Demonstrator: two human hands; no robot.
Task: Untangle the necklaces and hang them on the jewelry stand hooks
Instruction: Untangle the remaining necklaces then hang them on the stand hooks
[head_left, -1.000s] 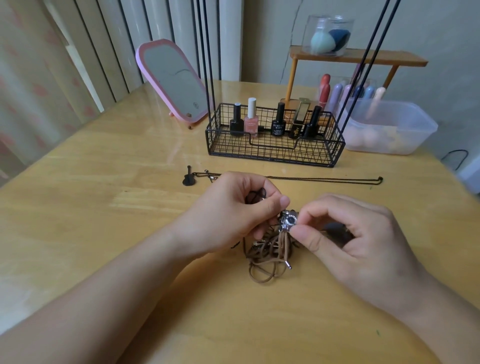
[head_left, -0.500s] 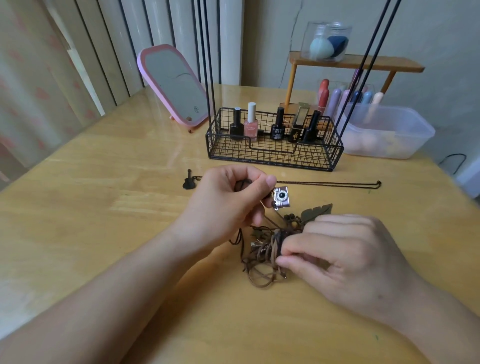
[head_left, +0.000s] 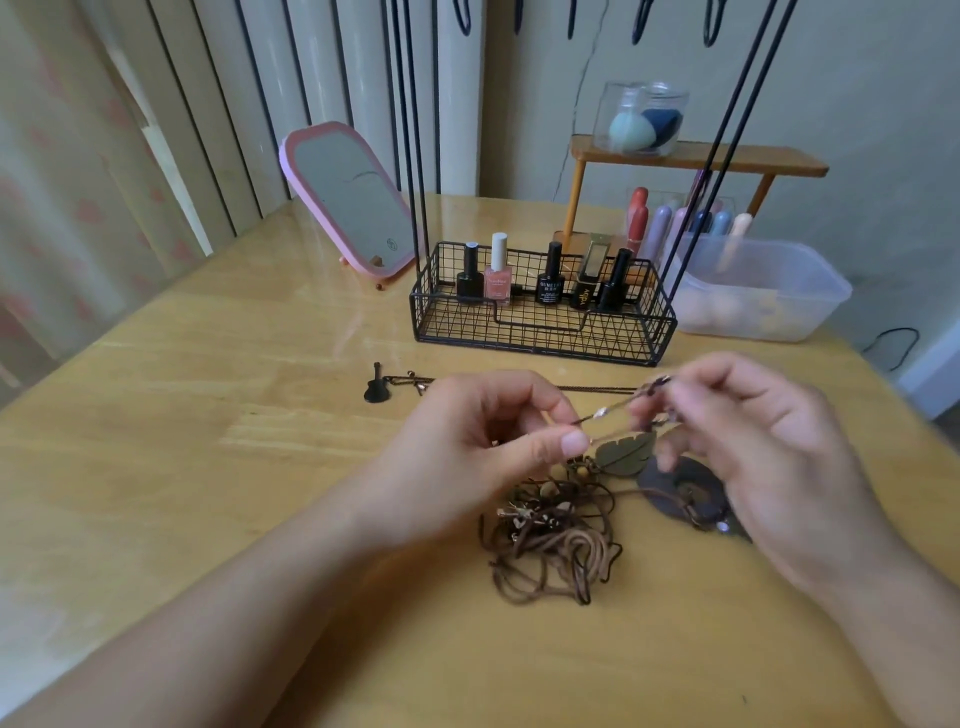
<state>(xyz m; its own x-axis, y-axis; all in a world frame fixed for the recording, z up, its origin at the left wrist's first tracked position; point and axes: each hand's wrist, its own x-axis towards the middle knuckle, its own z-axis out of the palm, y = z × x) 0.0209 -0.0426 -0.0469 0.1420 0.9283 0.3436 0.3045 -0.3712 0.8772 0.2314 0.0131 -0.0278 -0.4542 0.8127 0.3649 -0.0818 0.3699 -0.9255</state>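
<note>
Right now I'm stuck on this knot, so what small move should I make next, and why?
Probably lift the strand gently up and away from the pile. The left hand and right hand pinch one thin cord stretched between them, while the leaf pendant and the tangled brown cords lie on the table below. A slow lift should show where it snags.

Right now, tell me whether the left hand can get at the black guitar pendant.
Probably yes: the guitar pendant lies on bare table beside the left hand, nothing between them, but that hand pinches a cord and must release first.
</note>
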